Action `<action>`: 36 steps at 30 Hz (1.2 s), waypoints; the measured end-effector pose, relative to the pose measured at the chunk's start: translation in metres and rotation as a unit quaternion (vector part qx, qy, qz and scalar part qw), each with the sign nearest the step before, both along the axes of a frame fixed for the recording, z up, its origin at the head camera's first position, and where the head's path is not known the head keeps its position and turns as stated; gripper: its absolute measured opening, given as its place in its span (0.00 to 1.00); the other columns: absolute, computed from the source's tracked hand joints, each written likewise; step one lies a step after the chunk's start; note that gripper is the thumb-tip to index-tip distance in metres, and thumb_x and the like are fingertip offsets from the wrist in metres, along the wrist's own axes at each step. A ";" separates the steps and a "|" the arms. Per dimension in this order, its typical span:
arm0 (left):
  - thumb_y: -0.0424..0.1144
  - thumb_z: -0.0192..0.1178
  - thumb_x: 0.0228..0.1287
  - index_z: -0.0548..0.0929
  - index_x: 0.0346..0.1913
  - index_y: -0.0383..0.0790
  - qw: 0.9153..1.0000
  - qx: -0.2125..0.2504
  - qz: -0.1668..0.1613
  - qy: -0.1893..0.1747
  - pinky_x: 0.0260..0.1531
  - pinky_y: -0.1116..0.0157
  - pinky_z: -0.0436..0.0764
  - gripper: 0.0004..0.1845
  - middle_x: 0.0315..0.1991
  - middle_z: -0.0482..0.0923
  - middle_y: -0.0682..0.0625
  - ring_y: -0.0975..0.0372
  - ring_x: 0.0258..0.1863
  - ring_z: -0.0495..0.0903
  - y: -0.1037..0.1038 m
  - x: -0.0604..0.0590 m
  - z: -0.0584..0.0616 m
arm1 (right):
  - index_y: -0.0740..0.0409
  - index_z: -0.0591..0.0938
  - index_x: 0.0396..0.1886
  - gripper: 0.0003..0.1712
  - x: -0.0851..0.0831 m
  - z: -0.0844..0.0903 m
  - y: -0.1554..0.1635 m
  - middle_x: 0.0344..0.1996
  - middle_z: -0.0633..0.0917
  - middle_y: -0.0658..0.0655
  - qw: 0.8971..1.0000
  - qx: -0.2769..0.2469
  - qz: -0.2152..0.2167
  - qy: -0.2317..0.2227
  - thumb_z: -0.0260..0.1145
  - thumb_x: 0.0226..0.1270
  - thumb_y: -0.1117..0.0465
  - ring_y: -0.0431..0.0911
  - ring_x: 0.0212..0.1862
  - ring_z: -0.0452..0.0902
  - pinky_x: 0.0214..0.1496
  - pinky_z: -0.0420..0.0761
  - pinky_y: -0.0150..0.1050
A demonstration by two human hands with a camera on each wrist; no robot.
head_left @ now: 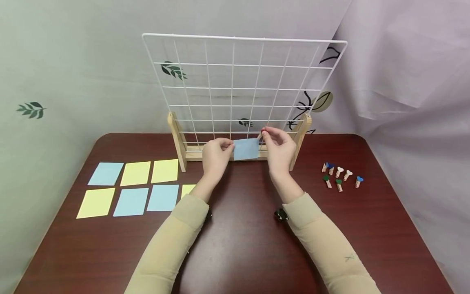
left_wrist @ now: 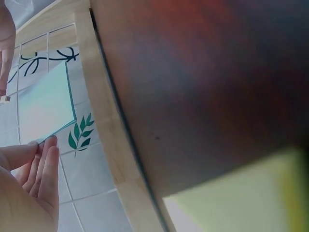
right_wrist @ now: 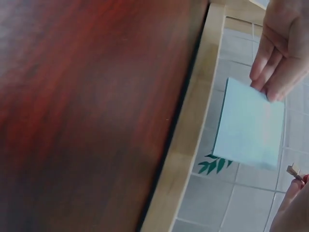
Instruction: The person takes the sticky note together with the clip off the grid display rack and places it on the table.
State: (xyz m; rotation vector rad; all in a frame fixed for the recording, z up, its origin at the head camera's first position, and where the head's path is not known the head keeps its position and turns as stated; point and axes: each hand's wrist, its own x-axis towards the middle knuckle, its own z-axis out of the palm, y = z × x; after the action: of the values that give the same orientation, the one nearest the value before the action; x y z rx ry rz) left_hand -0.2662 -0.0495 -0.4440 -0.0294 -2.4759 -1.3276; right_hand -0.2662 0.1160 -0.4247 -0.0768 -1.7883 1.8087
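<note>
By its left edge, a blue paper note (head_left: 246, 149) is pinched in my left hand (head_left: 216, 157), between thumb and fingertips. The note is upright, in front of the lower rows of a white wire grid (head_left: 232, 88). My right hand (head_left: 280, 151) pinches a small wooden clothespin (head_left: 260, 135) with a red end, close to the note's upper right corner. In the right wrist view the jaws of this clothespin (right_wrist: 293, 170) point toward the note and sit apart from it. The left wrist view shows the thumb and fingertips at one corner of the note (left_wrist: 48, 104).
Wooden feet and a bar (head_left: 193, 155) support the grid at the table's back. Blue notes (head_left: 131, 201) and yellow notes (head_left: 135, 173) lie in two rows at left. Several small clothespins (head_left: 339, 171) with blue, white and green heart ends lie at right. A patterned cloth hangs behind.
</note>
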 end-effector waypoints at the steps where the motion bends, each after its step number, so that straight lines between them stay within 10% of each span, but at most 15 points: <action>1: 0.34 0.71 0.69 0.94 0.42 0.35 1.000 0.000 -0.001 -0.003 0.38 0.57 0.89 0.05 0.37 0.93 0.43 0.53 0.35 0.92 -0.001 0.001 -0.001 | 0.73 0.90 0.44 0.08 0.001 -0.002 0.001 0.40 0.93 0.68 1.000 0.000 -0.002 -0.004 0.75 0.67 0.73 0.28 0.35 0.87 0.45 0.87 0.25; 9: 0.34 0.70 0.69 0.94 0.42 0.34 0.999 -0.019 -0.021 -0.036 0.42 0.54 0.89 0.06 0.38 0.93 0.41 0.51 0.37 0.92 -0.011 0.006 -0.004 | 0.76 0.90 0.43 0.08 0.004 -0.014 0.009 0.32 0.94 0.51 0.999 -0.028 -0.002 -0.022 0.75 0.65 0.75 0.28 0.33 0.86 0.43 0.86 0.22; 22: 0.34 0.69 0.70 0.92 0.43 0.34 0.989 -0.044 -0.064 -0.123 0.30 0.71 0.79 0.06 0.36 0.93 0.41 0.52 0.34 0.93 -0.035 0.015 -0.009 | 0.73 0.91 0.42 0.08 0.012 -0.033 0.035 0.39 0.93 0.69 0.998 0.036 -0.007 -0.053 0.75 0.66 0.72 0.25 0.31 0.85 0.37 0.82 0.20; 36: 0.34 0.68 0.68 0.92 0.39 0.33 0.976 -0.102 -0.094 -0.170 0.25 0.73 0.77 0.06 0.31 0.92 0.43 0.61 0.25 0.87 -0.056 0.023 -0.015 | 0.68 0.92 0.45 0.10 0.026 -0.041 0.069 0.44 0.93 0.66 0.989 0.085 0.010 -0.118 0.76 0.69 0.65 0.24 0.31 0.84 0.37 0.81 0.19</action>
State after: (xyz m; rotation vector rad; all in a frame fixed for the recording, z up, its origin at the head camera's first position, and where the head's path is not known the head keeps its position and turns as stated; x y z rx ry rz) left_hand -0.2429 -0.1053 -0.4586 -0.0941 -2.9573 -1.2276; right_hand -0.2403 0.1852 -0.4655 -0.2146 -2.1093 1.7100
